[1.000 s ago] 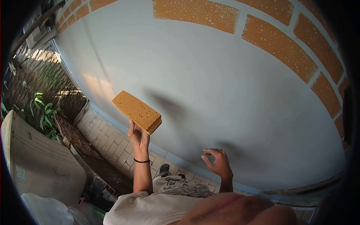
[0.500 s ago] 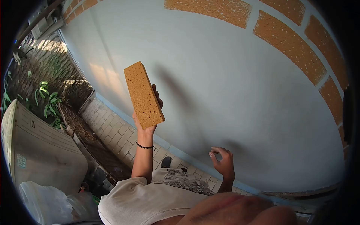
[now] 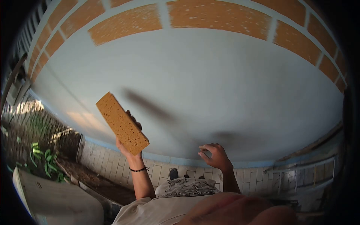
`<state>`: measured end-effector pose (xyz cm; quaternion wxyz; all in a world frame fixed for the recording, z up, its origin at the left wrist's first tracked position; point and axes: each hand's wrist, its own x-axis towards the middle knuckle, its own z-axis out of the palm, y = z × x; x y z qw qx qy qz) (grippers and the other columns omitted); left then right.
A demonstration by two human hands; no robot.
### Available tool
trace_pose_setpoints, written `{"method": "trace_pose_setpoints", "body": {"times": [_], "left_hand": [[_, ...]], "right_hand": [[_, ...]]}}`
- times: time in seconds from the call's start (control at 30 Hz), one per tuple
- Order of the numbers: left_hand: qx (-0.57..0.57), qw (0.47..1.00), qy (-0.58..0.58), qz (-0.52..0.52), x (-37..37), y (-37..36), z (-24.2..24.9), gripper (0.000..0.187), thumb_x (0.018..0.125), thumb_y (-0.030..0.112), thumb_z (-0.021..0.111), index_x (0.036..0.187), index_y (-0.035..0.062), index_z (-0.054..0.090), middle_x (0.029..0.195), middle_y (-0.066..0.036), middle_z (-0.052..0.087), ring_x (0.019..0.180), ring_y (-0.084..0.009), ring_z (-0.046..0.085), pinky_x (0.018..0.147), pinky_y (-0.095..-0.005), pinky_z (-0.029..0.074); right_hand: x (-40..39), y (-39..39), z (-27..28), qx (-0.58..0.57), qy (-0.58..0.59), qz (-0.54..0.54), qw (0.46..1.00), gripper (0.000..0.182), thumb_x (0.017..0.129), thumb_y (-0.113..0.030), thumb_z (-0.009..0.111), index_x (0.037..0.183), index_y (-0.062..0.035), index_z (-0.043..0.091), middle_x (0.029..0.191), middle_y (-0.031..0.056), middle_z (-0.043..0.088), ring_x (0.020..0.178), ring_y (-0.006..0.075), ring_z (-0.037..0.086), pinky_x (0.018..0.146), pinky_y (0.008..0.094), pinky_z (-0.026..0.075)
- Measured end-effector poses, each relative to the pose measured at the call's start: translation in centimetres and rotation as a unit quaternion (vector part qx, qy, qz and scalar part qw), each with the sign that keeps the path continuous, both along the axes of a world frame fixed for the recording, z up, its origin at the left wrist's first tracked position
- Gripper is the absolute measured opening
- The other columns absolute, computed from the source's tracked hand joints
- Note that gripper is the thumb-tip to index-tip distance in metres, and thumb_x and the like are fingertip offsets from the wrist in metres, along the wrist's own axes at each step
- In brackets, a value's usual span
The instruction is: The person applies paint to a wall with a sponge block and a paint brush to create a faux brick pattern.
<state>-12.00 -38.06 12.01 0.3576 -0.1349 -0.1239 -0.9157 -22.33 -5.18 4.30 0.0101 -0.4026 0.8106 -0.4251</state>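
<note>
A rectangular orange-yellow sponge [image 3: 122, 123], pitted with dark holes, is in my left hand [image 3: 127, 148]. My palm is behind it, and dark fingertips show past its right edge. It tilts up to the left in front of the pale wall. My right hand [image 3: 216, 156] hovers lower right, apart from the wall, with loosely curled fingers and a small gap between thumb and index finger. Nothing clear shows in it; its fingertips look pale. Orange brick shapes [image 3: 219, 17], speckled with white, are painted across the upper part of the pale wall [image 3: 210, 78].
Below the wall runs a tiled walkway [image 3: 116, 165], where my shoe [image 3: 173, 173] shows. A large pale container [image 3: 56, 198] stands at lower left, near green plants [image 3: 48, 161] and a brown ledge. A pale metal frame [image 3: 307, 174] is at lower right.
My view has turned and risen, showing more painted bricks at upper left. The sponge now sits lower and further left in view, tilted more. My right hand has shifted slightly left.
</note>
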Motion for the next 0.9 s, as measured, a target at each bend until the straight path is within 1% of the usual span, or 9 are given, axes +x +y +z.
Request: {"method": "trace_pose_setpoints", "body": {"times": [0.1, 0.2, 0.33, 0.47, 0.53, 0.63, 0.73, 0.83, 0.9], "left_hand": [[0.014, 0.998, 0.031, -0.053, 0.6, 1.0, 0.8, 0.059, 0.106, 0.024, 0.045, 0.157, -0.0016, 0.033, 0.154, -0.027, 0.044, 0.132, -0.0354, 0.053, 0.111, -0.0481, 0.047], [0.006, 0.99, 0.087, -0.108, 2.0, 1.8, 2.0, 0.059, 0.106, 0.018, 0.049, 0.157, -0.0039, 0.031, 0.156, -0.027, 0.041, 0.135, -0.0335, 0.049, 0.116, -0.0453, 0.041], [-0.025, 0.989, 0.084, -0.121, 3.9, 3.6, 4.0, 0.058, 0.105, 0.018, 0.051, 0.157, -0.0012, 0.033, 0.156, -0.025, 0.041, 0.135, -0.0326, 0.048, 0.116, -0.0448, 0.042], [-0.016, 0.983, 0.096, -0.157, 3.0, 5.4, 4.5, 0.056, 0.106, 0.018, 0.05, 0.156, -0.0007, 0.034, 0.156, -0.025, 0.041, 0.134, -0.0322, 0.049, 0.115, -0.045, 0.042], [-0.015, 0.98, 0.099, -0.171, 2.7, 6.3, 5.1, 0.056, 0.106, 0.018, 0.049, 0.156, -0.0007, 0.034, 0.155, -0.025, 0.042, 0.134, -0.0322, 0.049, 0.115, -0.045, 0.043], [-0.013, 0.982, 0.082, -0.17, 2.5, 7.5, 6.2, 0.059, 0.104, 0.021, 0.047, 0.155, -0.003, 0.033, 0.151, -0.025, 0.044, 0.129, -0.0336, 0.053, 0.111, -0.0465, 0.046], [-0.018, 0.983, 0.072, -0.169, 1.9, 8.9, 6.4, 0.057, 0.104, 0.021, 0.046, 0.155, -0.0032, 0.034, 0.151, -0.025, 0.045, 0.128, -0.033, 0.054, 0.11, -0.0462, 0.047], [-0.005, 0.981, 0.064, -0.185, 1.3, 10.6, 6.1, 0.056, 0.105, 0.021, 0.046, 0.154, -0.0022, 0.036, 0.15, -0.025, 0.046, 0.127, -0.0329, 0.055, 0.109, -0.0465, 0.048], [-0.012, 0.979, 0.059, -0.196, 0.7, 11.5, 5.9, 0.055, 0.105, 0.022, 0.045, 0.154, -0.0018, 0.037, 0.15, -0.025, 0.047, 0.127, -0.0328, 0.056, 0.108, -0.0464, 0.048]], "right_hand": [[1.4, 1.2, 0.8, 0.005, 0.01, -0.017, 1.0, 0.024, 0.089, -0.022, 0.077, 0.106, -0.0059, 0.075, 0.093, 0.0099, 0.078, 0.087, 0.0304, 0.074, 0.082, 0.0423, 0.056], [3.8, 1.9, 1.7, 0.003, 0.013, -0.029, 0.999, 0.024, 0.089, -0.022, 0.077, 0.108, -0.0066, 0.074, 0.094, 0.0091, 0.078, 0.087, 0.0294, 0.074, 0.083, 0.0421, 0.056], [7.1, 3.8, 3.3, -0.005, 0.012, -0.047, 0.999, 0.025, 0.088, -0.019, 0.077, 0.11, -0.0076, 0.074, 0.095, 0.0093, 0.078, 0.086, 0.0286, 0.074, 0.083, 0.0418, 0.056], [7.0, 5.9, 2.0, -0.045, 0.047, -0.08, 0.995, 0.021, 0.084, -0.01, 0.079, 0.104, -0.0073, 0.076, 0.094, 0.0102, 0.078, 0.085, 0.0274, 0.074, 0.082, 0.0407, 0.056], [7.4, 6.9, 2.7, -0.06, 0.07, -0.097, 0.991, 0.019, 0.081, -0.006, 0.081, 0.1, -0.0069, 0.078, 0.092, 0.0098, 0.079, 0.084, 0.0266, 0.074, 0.081, 0.0395, 0.056], [8.3, 8.0, 4.0, -0.108, 0.114, -0.122, 0.98, 0.018, 0.077, -0.003, 0.084, 0.094, -0.0058, 0.079, 0.086, 0.009, 0.079, 0.077, 0.0237, 0.074, 0.08, 0.037, 0.056], [8.5, 9.2, 4.4, -0.169, 0.121, -0.128, 0.97, 0.02, 0.075, -0.003, 0.087, 0.094, -0.0051, 0.08, 0.081, 0.008, 0.078, 0.068, 0.0209, 0.072, 0.078, 0.0347, 0.056], [8.6, 10.6, 4.2, -0.195, 0.088, -0.152, 0.965, 0.021, 0.076, -0.002, 0.086, 0.095, -0.0043, 0.08, 0.08, 0.0078, 0.078, 0.063, 0.0186, 0.07, 0.078, 0.0332, 0.056], [8.5, 11.2, 3.8, -0.201, 0.095, -0.186, 0.957, 0.021, 0.077, -0.001, 0.085, 0.097, -0.0044, 0.08, 0.081, 0.007, 0.078, 0.065, 0.0182, 0.071, 0.079, 0.0323, 0.056]]}}
